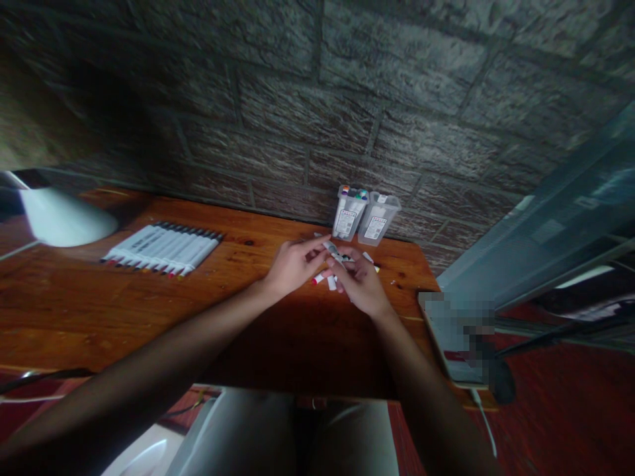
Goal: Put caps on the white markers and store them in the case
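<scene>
Fingers of left hand (pixel 292 266) were pinched narrow on one marker (pixel 331 248); right hand (pixel 361 283) fingers curled tight round a small marker bunch (pixel 343 258), count unreadable. Both sat over the bench (pixel 238 330), back-centre. A few loose markers (pixel 318 279) lay under them. Two clear tubs (pixel 347 223) stood at 12 o'clock, touching. At 9 o'clock lay a marker row (pixel 161 250), roughly a dozen, and one lamp (pixel 64 215) beyond

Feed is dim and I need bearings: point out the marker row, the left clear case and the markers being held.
Marker row (pixel 161 249): head view, middle of the white barrels.
Left clear case (pixel 346 223): head view, its front label.
Held markers (pixel 332 250): head view, white barrel atop the bunch.
</scene>
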